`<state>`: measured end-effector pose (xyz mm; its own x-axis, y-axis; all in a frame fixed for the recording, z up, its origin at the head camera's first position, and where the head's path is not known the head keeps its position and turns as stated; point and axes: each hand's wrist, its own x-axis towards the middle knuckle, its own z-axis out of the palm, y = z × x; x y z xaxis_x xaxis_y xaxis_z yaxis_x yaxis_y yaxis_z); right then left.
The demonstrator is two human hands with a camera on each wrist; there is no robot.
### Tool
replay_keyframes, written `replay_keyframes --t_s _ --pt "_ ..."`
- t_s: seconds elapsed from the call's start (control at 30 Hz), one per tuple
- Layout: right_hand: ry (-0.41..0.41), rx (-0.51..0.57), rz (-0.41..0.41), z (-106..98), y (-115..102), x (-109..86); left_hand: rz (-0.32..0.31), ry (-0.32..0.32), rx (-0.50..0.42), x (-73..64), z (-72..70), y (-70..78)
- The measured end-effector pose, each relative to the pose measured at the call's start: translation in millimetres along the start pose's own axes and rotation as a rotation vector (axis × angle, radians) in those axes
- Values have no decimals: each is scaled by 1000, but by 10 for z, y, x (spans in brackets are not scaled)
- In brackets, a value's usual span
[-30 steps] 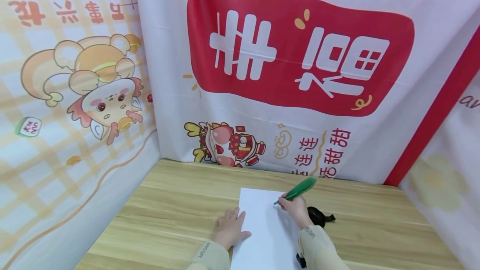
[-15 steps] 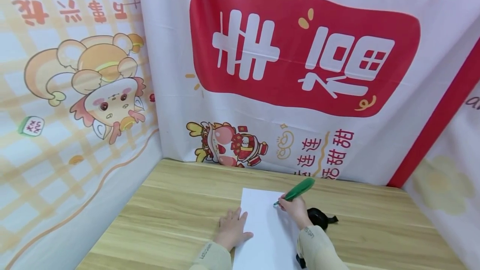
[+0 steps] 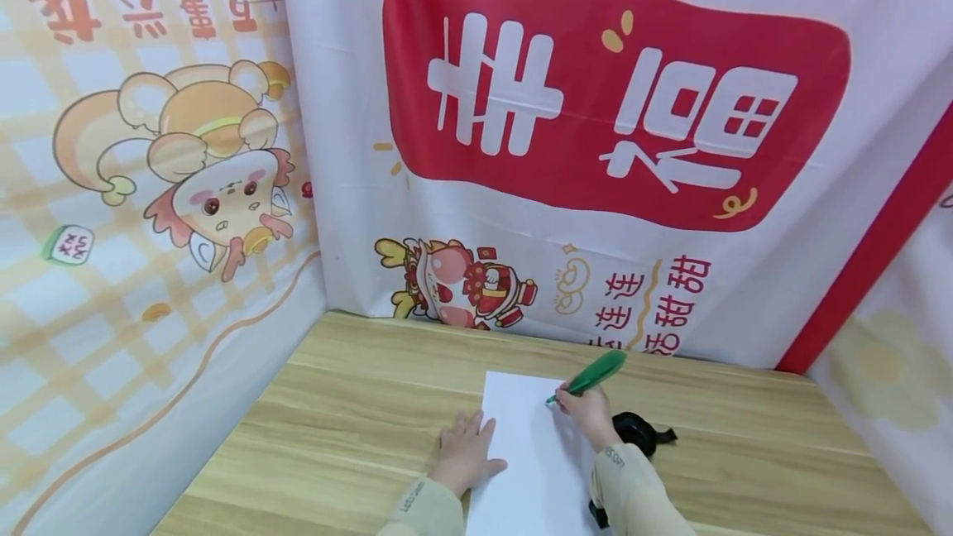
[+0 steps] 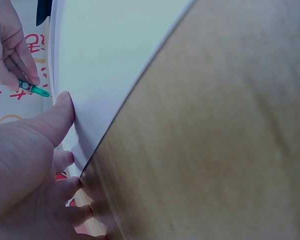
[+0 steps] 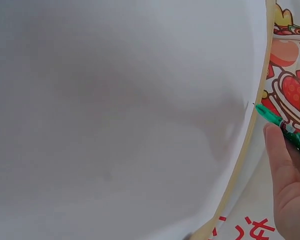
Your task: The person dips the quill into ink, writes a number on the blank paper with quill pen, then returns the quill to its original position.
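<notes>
A white sheet of paper (image 3: 524, 453) lies lengthwise on the wooden table. My right hand (image 3: 588, 413) pinches a green pen (image 3: 601, 370) with a broad, leaf-like upper end, its tip at the far part of the sheet. In the right wrist view the pen (image 5: 270, 116) shows its tip beside a short dark mark on the paper (image 5: 140, 125). My left hand (image 3: 465, 452) rests flat over the sheet's left edge, fingers spread; its thumb lies on the paper in the left wrist view, where the left hand (image 4: 30, 160) fills the lower left.
A black strap-like thing (image 3: 633, 433) lies on the table (image 3: 320, 428) just right of my right wrist, partly hidden by the sleeve. Printed cloth hangs (image 3: 342, 189) along the table's back edge, with more cloth at both sides.
The view shifts slightly, so the scene slides a little to the right. Both hands keep their places on the paper, with the pen tip at nearly the same spot.
</notes>
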<state>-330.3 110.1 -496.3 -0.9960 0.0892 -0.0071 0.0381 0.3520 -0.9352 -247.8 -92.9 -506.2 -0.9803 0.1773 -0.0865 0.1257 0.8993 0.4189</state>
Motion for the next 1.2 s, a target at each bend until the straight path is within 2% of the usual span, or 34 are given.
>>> replay_keyframes --t_s 0.23,0.67,1.2 --pt "-4 -18 -5 8 26 17 -3 -12 -18 17 15 -16" --pt "-18 -28 7 10 14 -13 -6 -12 -27 -11 -38 27" --pt "-36 -36 35 30 13 -26 0 4 14 9 17 0"
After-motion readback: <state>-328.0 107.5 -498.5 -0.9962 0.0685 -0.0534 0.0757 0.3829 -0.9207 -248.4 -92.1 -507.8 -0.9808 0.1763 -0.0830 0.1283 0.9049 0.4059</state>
